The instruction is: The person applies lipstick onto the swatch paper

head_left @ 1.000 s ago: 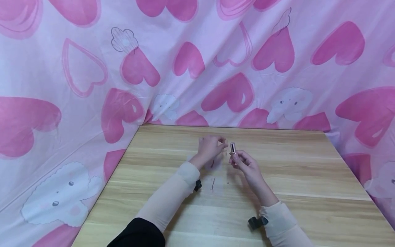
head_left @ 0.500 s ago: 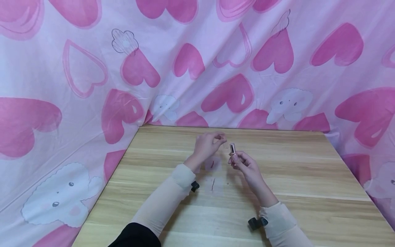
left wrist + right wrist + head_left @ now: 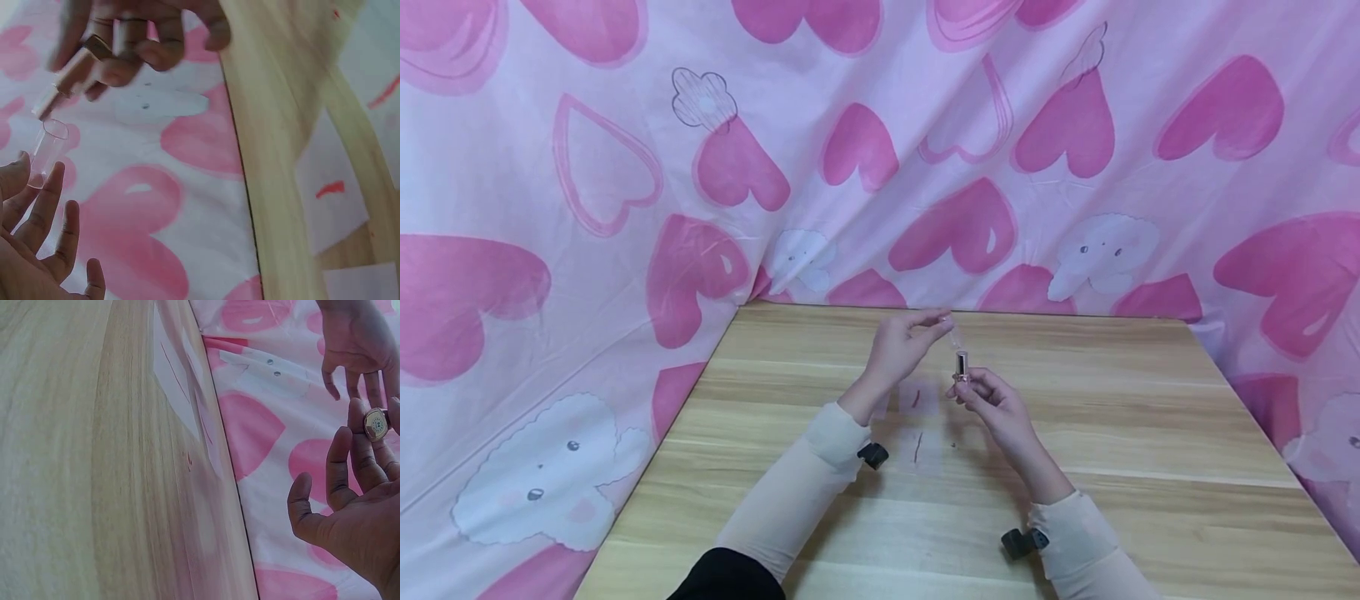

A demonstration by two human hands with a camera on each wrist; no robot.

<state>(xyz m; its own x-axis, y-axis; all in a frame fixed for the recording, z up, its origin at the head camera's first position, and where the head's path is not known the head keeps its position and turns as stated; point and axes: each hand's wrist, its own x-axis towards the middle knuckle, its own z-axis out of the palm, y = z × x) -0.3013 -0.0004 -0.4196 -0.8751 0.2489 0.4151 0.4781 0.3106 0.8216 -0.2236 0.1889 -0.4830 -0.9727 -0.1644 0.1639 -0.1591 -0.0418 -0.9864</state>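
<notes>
My left hand (image 3: 898,343) pinches a small clear cap (image 3: 49,150) between thumb and fingertips. The cap's open end faces the lipstick (image 3: 962,367), a shiny metallic tube. Thumb and fingers of my right hand (image 3: 997,402) grip the lipstick by its lower part, and its tip points up toward the cap. A narrow gap seems to lie between cap and tube in the left wrist view. In the right wrist view, the lipstick's round gold base (image 3: 376,424) shows between the right fingers, while the left hand (image 3: 357,340) is at the upper right.
Pale paper pieces lie on the wooden table (image 3: 1150,417); one paper (image 3: 928,408) and a nearer paper (image 3: 928,462) bear red strokes. A small red speck (image 3: 953,445) sits beside them. Pink heart-patterned cloth (image 3: 955,225) hangs around the back and sides.
My left hand has moved up and slightly left, and the clear cap now stands over the lipstick's end. The right hand with the lipstick has shifted slightly left.
</notes>
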